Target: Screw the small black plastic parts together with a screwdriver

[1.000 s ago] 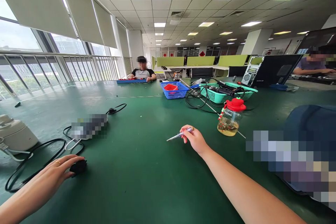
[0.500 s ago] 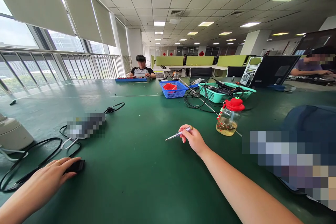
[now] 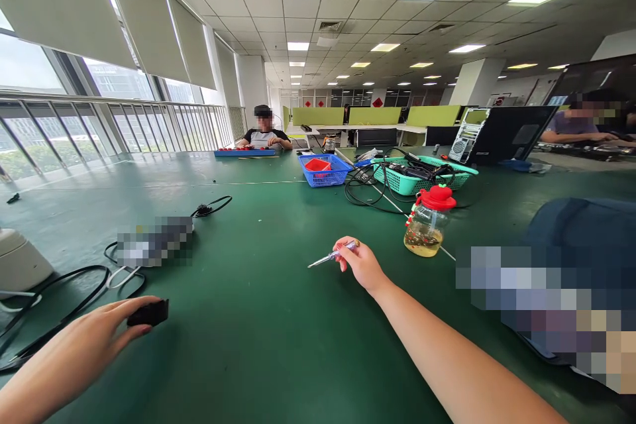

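Observation:
My right hand (image 3: 362,264) is closed round a small screwdriver (image 3: 328,257) with a clear purple handle, its metal tip pointing left just above the green table (image 3: 258,318). My left hand (image 3: 94,343), a ring on one finger, grips a small black plug-like block (image 3: 148,313) at the end of a black cable (image 3: 59,318), low at the left. A glass jar with a red lid (image 3: 427,228) stands just right of my right hand.
A blurred device (image 3: 152,243) with cables lies at left, a white appliance (image 3: 20,265) at the far left edge. A blue basket (image 3: 322,169) and a teal basket of cables (image 3: 422,176) sit farther back. One person sits at the far end, another at right. A dark bag (image 3: 581,238) lies at right.
My left hand has closed on the black block and drawn it slightly right along the table. The right hand with the screwdriver has barely moved; the view has shifted a little.

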Available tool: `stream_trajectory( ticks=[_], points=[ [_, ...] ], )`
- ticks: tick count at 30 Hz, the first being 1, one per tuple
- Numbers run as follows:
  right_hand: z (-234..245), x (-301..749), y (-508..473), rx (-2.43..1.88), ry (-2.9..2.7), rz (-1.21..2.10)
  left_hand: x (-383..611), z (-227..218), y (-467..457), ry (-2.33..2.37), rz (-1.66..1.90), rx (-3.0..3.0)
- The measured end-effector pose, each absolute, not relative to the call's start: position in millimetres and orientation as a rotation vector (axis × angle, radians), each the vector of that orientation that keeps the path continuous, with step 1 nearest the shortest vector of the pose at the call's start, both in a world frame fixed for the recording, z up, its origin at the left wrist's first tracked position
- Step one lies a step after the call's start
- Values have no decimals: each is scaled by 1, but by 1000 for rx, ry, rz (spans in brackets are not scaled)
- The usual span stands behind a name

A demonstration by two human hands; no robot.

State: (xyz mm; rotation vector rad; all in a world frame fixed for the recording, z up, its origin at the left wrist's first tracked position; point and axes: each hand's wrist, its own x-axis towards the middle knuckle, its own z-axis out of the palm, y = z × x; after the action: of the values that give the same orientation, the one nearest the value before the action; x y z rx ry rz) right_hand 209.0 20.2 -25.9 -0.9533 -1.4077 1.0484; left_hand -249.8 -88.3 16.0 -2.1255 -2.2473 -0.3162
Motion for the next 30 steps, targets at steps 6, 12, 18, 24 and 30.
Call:
stream_trajectory(
  ticks=[6,12,18,24,30],
  points=[
    [-22,207,16,-954,-1414,1016,-119,62,-67,-1880,-209,-2626],
    [-13,207,5,-1010,-1519,703,-21,44,-16,-1529,-218,-2800],
    [8,198,-19,-801,-1826,105,3,4,10,-1520,-383,-2872],
    [11,185,-24,-563,-2062,-53,-3,-15,16,-1778,-736,-2920],
    [10,186,-24,-556,-2098,-41,-7,-18,19,-1817,-827,-2922]
  ],
)
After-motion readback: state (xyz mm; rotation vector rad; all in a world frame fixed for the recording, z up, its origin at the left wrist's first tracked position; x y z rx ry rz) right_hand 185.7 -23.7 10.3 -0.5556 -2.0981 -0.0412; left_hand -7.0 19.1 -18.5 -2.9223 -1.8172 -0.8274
